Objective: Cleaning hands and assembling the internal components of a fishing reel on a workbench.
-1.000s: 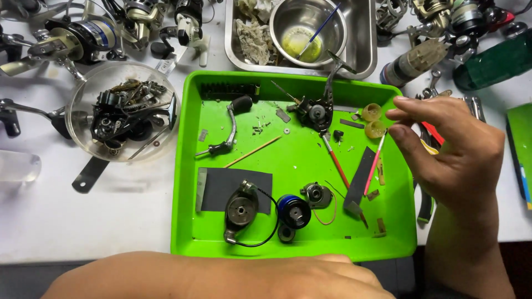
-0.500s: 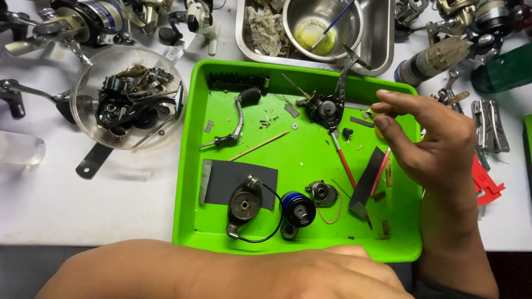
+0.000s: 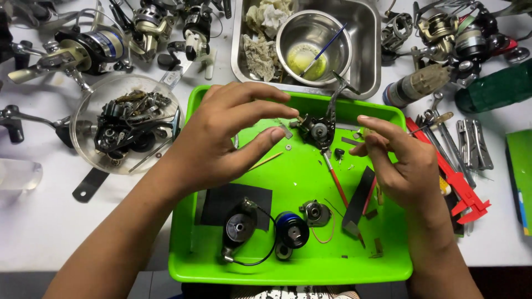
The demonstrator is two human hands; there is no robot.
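Head view: your left hand [image 3: 221, 138] hovers over the green tray [image 3: 288, 274], fingers spread and gripping nothing, thumb and forefinger tips just short of the dark reel body [image 3: 317, 128]. Your right hand [image 3: 396, 160] pinches a small part at its fingertips, too small to identify. The reel body lies near the tray's far rim, between both hands, within reach of either.
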